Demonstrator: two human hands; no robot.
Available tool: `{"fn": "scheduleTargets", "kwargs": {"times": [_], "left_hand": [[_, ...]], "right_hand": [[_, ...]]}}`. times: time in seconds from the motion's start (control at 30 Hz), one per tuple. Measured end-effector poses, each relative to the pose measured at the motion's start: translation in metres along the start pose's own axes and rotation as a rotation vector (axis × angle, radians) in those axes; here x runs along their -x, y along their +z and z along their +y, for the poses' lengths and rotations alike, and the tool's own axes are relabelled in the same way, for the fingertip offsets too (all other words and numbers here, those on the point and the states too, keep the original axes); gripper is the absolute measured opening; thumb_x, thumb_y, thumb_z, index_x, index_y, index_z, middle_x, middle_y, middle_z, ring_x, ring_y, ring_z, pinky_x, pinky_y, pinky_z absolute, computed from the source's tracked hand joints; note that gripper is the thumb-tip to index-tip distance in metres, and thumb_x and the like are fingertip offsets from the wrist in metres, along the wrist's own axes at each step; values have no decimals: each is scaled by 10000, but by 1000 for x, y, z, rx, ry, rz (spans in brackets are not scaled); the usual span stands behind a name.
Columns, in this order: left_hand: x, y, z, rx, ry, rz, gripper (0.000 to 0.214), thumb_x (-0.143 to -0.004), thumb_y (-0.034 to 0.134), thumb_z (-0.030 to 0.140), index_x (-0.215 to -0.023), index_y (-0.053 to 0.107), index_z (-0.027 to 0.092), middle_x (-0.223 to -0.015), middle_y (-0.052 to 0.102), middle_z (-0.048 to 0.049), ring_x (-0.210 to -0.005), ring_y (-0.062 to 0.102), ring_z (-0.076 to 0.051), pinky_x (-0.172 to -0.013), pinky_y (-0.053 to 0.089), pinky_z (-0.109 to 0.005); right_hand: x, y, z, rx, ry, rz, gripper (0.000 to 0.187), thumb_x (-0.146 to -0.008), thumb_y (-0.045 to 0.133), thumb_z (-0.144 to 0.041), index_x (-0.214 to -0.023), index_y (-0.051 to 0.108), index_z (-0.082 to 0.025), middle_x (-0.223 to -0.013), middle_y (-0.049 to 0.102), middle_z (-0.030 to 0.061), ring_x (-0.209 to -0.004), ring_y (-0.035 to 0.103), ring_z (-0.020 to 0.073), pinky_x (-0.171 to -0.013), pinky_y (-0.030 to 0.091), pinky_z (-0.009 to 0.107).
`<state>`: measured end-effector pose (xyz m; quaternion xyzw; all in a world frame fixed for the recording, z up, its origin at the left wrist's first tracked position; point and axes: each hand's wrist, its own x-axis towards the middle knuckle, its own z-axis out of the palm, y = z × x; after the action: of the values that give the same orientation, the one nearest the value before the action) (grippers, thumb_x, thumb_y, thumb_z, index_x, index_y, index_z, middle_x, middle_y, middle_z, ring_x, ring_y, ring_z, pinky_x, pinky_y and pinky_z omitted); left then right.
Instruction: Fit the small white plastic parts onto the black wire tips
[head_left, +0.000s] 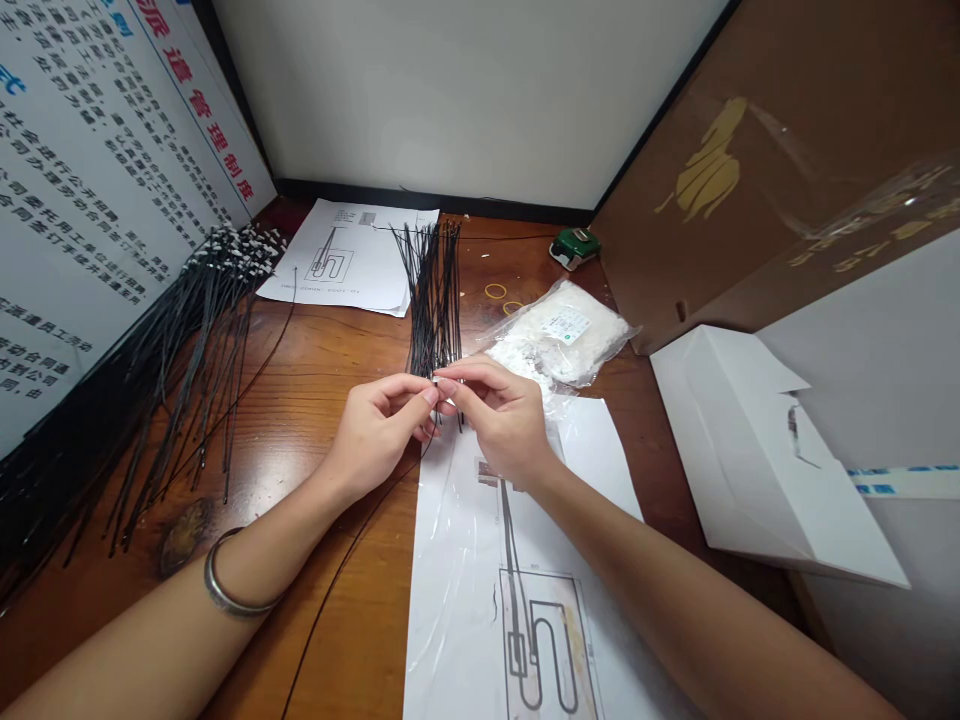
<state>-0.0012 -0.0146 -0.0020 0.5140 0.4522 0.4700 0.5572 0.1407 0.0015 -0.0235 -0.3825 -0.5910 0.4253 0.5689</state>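
My left hand (379, 425) and my right hand (499, 415) meet over the middle of the wooden table (315, 370), fingertips pinched together on a small white connector (442, 383) at the end of a thin black wire (345, 565). That wire trails from the pinch back toward me across the table. Just behind my hands lies a bundle of black wires (433, 295). Under my right wrist is a plastic-covered drawing sheet (517, 570). A metal bangle (225, 590) sits on my left forearm.
A large fan of black wires with white ends (187, 350) covers the left side. A second drawing sheet (352, 258), a clear bag of white parts (562, 335), yellow rubber bands (496, 291) and a green tape measure (574, 247) lie behind. White paper bag (757, 460) stands right.
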Motion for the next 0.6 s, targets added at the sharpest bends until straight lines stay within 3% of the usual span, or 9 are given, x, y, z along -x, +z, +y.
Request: {"fn": "scheduleTargets", "kwargs": {"times": [0.13, 0.37, 0.5, 0.6], "left_hand": [[0, -1, 1, -1, 29, 2, 172, -780, 654, 314, -760, 671, 144, -691, 664, -25, -561, 588, -108, -551, 506, -230], [5, 0, 3, -51, 145, 2, 180, -802, 646, 332, -761, 669, 159, -604, 612, 6, -492, 533, -96, -488, 463, -222], [8, -1, 3, -86, 198, -6, 161, -841, 607, 292, -748, 653, 169, -609, 612, 13, -497, 536, -92, -497, 451, -220], [9, -2, 2, -95, 220, -20, 160, -860, 584, 272, -758, 651, 169, -666, 652, -4, -508, 544, -90, -503, 450, -219]], "right_hand": [[4, 1, 0, 63, -73, 25, 74, -827, 630, -215, -858, 698, -218, -903, 642, 29, -608, 605, 103, -555, 535, 289], [9, 2, -6, 397, -414, 136, 89, -842, 602, -161, -855, 665, -222, -836, 672, 42, -569, 552, 122, -435, 437, 276], [7, 0, -5, 450, -564, 119, 129, -832, 606, -115, -880, 657, -223, -832, 679, 46, -643, 608, 146, -459, 472, 273], [6, -3, -4, 492, -597, 89, 135, -847, 588, -127, -901, 654, -232, -845, 683, 47, -713, 636, 166, -524, 518, 291]]}}
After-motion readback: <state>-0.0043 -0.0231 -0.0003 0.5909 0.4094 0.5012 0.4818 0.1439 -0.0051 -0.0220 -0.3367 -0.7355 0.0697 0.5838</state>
